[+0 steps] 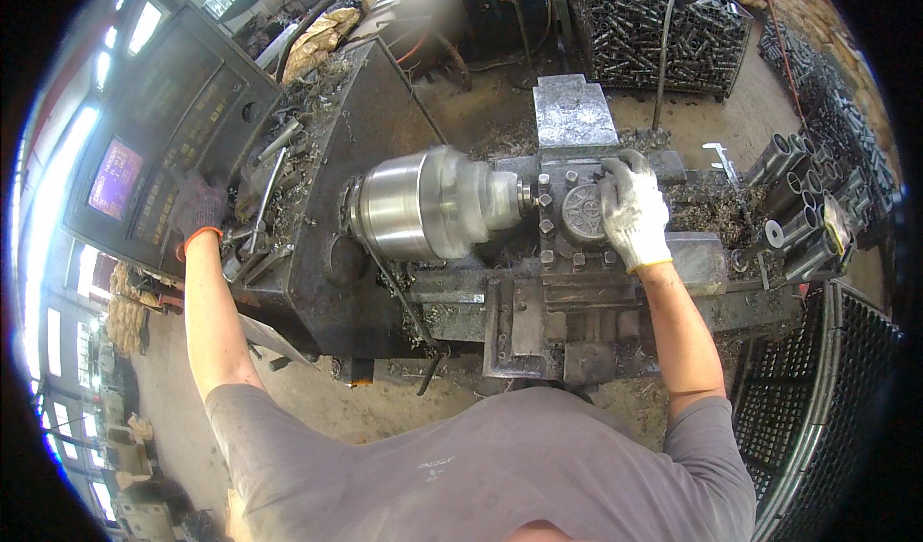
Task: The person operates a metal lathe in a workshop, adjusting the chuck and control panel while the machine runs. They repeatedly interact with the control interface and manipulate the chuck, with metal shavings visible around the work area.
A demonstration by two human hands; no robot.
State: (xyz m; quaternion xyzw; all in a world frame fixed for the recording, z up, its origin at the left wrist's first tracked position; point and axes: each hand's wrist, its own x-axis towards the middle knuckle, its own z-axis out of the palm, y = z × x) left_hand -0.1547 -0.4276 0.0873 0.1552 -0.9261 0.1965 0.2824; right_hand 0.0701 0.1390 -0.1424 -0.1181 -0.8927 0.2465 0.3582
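Observation:
My left hand (200,205), in a dark glove with an orange cuff, is at the lathe's control panel (154,172), beside the lit purple screen (115,178). Its fingers are too dim to make out. In a white knit glove, my right hand (632,210) rests on the right side of the square tool post (562,244), next to its round cap (583,215). The fingers are bent but apart, with nothing seen in them. Left of the tool post, the shiny steel chuck (399,205) has stepped jaws (471,201) smeared by motion. A small metal piece (526,194) shows between jaws and tool post.
Wrenches (269,191) and metal chips lie on the headstock. A caliper (719,160) and several steel tubes (803,201) are at the right. Behind stands a crate of metal parts (654,37). Black mesh (798,398) stands at my lower right.

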